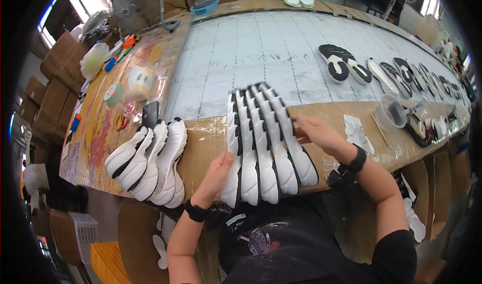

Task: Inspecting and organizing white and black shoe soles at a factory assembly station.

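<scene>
Several white shoe soles with black edges stand on their sides, pressed together in a row in front of me. Their jagged, ridged sides face up. My left hand closes on the row's near left side, thumb on the outermost sole. At the right side, my right hand has its fingers curled against the outer sole, partly hidden behind it. The row rests over the cardboard strip along the table's near edge. To the left lies another group of white soles, leaning on one another.
Black-and-white soles lie on the white tabletop, with more lined up at the right. A clear plastic cup and crumpled paper sit right of my hand. Green tape and a dark flat object are left.
</scene>
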### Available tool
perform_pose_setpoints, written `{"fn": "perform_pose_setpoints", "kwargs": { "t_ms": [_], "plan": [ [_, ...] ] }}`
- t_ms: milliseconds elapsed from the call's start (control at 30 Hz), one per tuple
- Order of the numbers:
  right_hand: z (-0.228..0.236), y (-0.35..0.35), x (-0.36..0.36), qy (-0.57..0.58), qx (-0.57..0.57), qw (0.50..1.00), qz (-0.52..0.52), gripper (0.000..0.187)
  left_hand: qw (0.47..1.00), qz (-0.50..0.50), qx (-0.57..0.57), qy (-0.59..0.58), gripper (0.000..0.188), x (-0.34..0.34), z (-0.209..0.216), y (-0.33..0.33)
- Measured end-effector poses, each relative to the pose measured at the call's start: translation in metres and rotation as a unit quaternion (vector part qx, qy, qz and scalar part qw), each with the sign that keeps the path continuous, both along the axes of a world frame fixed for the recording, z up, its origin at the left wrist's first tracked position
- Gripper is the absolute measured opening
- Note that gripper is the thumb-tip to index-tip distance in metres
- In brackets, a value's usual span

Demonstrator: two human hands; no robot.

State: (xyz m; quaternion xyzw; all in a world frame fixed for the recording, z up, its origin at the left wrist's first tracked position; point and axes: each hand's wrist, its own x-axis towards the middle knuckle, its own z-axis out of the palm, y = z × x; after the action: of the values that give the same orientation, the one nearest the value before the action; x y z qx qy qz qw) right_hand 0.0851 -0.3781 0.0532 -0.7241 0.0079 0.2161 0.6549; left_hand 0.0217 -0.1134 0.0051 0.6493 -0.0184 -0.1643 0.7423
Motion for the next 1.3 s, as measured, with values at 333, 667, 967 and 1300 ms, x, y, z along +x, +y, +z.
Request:
{"fn": "perform_pose_setpoints", "kwargs": {
  "t_ms": [333,667,967,1300],
  "plan": [
    [0.04,-0.014,-0.01,-0.065,0.253,0.961,-0.089,0.044,0.682,-0.029,0.473,-0.557,0.052,0.002,0.039,-0.01],
    [-0.031,-0.029,-0.046,0.034,0.244,0.962,-0.12,0.036,0.867,-0.016,0.321,-0.382,0.036,-0.045,-0.01,-0.037],
    [-0.056,-0.032,-0.027,-0.018,0.193,0.978,-0.071,0.053,0.962,0.265,0.016,-0.053,0.056,-0.037,-0.016,-0.041],
    [-0.04,-0.022,-0.027,-0.073,0.068,0.994,0.05,0.053,0.964,0.174,-0.195,0.055,0.059,-0.034,-0.012,-0.058]
  ]
}}
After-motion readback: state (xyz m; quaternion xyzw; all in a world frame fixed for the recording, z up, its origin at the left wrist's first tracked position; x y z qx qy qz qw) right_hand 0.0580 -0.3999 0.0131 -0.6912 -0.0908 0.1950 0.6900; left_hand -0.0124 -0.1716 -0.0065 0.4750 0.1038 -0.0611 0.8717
